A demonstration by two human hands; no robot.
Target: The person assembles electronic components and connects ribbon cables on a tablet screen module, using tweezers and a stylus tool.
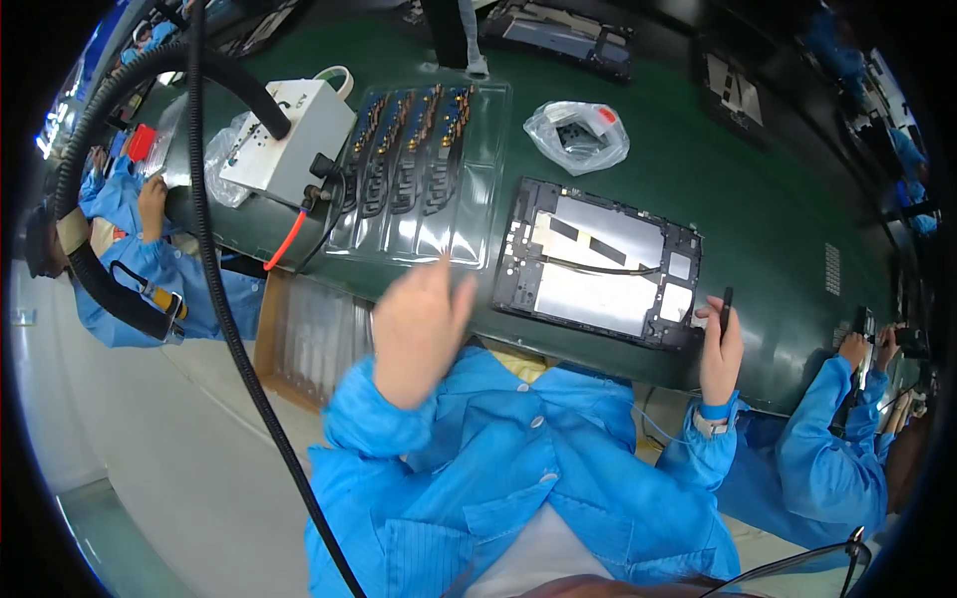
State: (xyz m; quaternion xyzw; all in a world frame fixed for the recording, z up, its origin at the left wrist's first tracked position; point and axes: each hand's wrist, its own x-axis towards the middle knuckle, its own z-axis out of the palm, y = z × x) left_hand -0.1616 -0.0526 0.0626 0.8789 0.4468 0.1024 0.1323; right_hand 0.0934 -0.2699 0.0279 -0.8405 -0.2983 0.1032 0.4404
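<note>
My left hand (424, 324) is over the table's near edge, just below the clear plastic tray (474, 219). It is a little blurred, with thumb and forefinger apart and nothing seen in it. Rows of small black parts with copper and blue ends (407, 164) lie in the tray. To the right lies an opened tablet-like device (598, 299), silver inside a black frame, with a dark cable across it. At its right edge my right hand (722, 359) is closed round a slim black pen-shaped tool (727, 307), held upright.
A white box (289, 140) with a thick black hose stands left of the tray. A clear bag (578, 137) holding a dark part lies behind the device. A black hose (214, 249) hangs across the left side. A cardboard box (279, 349) is below the table edge. Co-workers sit at both sides.
</note>
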